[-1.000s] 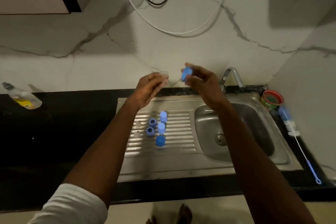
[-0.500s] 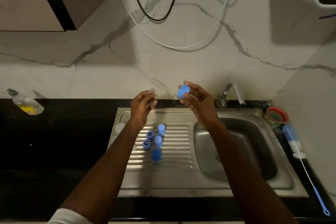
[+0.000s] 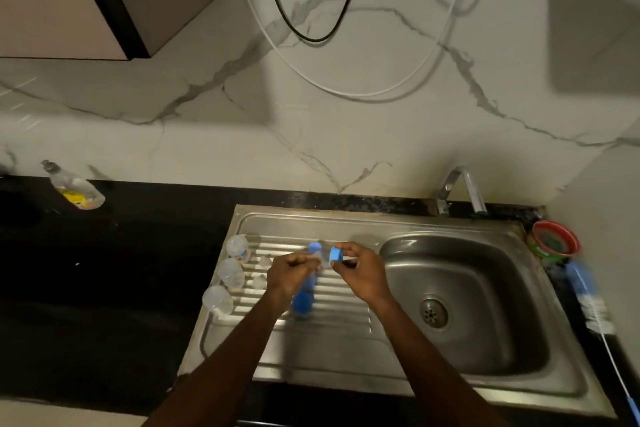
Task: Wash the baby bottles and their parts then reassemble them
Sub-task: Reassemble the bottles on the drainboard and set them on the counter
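Both hands met mid-frame above the draining board (image 3: 311, 343): the right hand (image 3: 363, 274) pinched a blue ring (image 3: 335, 254), while the left hand (image 3: 291, 272) gripped a clear teat (image 3: 317, 258).

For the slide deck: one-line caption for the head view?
Over the drainboard, right hand pinches a blue ring; left hand holds a clear part beside it.

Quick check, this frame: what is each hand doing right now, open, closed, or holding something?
Left hand: fingers curled round something small and clear; what it is cannot be told.
Right hand: pinches a blue cap.
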### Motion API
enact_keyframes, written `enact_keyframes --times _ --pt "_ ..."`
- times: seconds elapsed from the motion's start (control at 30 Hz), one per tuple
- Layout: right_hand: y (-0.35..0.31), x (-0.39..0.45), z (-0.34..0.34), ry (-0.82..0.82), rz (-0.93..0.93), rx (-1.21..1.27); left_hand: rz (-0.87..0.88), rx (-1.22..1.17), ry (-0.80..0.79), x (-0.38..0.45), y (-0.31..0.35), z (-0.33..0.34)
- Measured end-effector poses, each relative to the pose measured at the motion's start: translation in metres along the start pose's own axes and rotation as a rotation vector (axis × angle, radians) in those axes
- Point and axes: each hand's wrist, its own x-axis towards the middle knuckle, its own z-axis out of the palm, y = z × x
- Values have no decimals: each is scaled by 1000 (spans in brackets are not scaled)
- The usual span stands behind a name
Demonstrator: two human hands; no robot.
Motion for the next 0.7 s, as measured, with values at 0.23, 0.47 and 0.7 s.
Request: enact_keyframes --times 0.23,0.47,0.7 --pt "-17 2 10 33 -14 -7 137 -91 49 -6 6 8" --pt "-20 5 15 96 4 -9 144 -216 -150 2 10 -8" --pt "-22 1 25 96 -46 7 259 -40 -76 8 11 -6"
